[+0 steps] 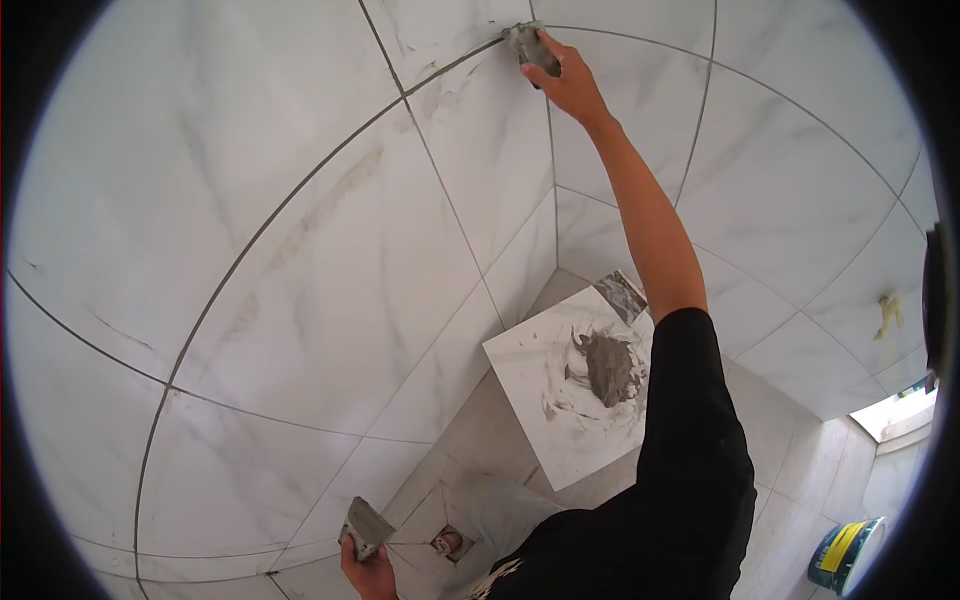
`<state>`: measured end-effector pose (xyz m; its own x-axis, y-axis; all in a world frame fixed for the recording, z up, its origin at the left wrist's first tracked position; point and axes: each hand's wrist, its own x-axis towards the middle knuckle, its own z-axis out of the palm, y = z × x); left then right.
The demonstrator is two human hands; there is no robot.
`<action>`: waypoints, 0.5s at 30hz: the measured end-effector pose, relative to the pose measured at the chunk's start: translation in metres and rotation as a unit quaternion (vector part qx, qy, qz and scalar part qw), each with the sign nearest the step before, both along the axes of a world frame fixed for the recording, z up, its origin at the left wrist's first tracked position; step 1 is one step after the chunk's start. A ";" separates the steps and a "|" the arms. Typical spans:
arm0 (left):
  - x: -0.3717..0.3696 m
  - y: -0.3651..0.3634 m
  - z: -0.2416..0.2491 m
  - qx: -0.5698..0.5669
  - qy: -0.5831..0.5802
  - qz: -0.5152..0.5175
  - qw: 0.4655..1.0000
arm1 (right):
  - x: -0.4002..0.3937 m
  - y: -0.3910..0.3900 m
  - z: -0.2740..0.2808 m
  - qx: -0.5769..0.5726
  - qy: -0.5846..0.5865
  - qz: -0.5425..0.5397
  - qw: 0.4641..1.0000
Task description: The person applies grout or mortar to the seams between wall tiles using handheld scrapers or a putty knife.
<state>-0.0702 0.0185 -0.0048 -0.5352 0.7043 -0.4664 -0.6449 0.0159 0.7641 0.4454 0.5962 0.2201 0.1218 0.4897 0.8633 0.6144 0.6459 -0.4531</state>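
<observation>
- Two hands, well apart, each clamped on a tool.
- Right hand [575,85]: arm stretched far out, gripping a smeared spreader [529,48] that looks set against the wall tile [330,300] at the corner [552,150]. Actual contact: can't tell.
- Key relation: dark joint [290,205] leads from the spreader off to the right hand's left, then curves round toward the left hand's side. Right hand is nearer; spreader's long axis appears to cross the joint.
- Left hand [370,573]: gripping a flat scraper [368,525], well below the right.
- Grey paste [610,368] sits on a white board [535,400], between hand levels, right of the left hand.
- Bucket [838,548]: far right of both hands.
</observation>
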 end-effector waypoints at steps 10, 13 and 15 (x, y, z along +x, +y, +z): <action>-0.006 -0.007 -0.019 -0.014 -0.019 0.013 1.000 | 0.037 0.020 -0.033 -0.167 -0.163 0.028 0.972; -0.011 0.011 -0.012 0.036 -0.019 -0.030 0.999 | 0.042 -0.016 0.018 -0.306 0.099 0.086 0.943; -0.009 0.011 -0.006 0.041 -0.018 -0.037 0.998 | 0.037 -0.019 0.047 -0.316 0.128 0.077 0.937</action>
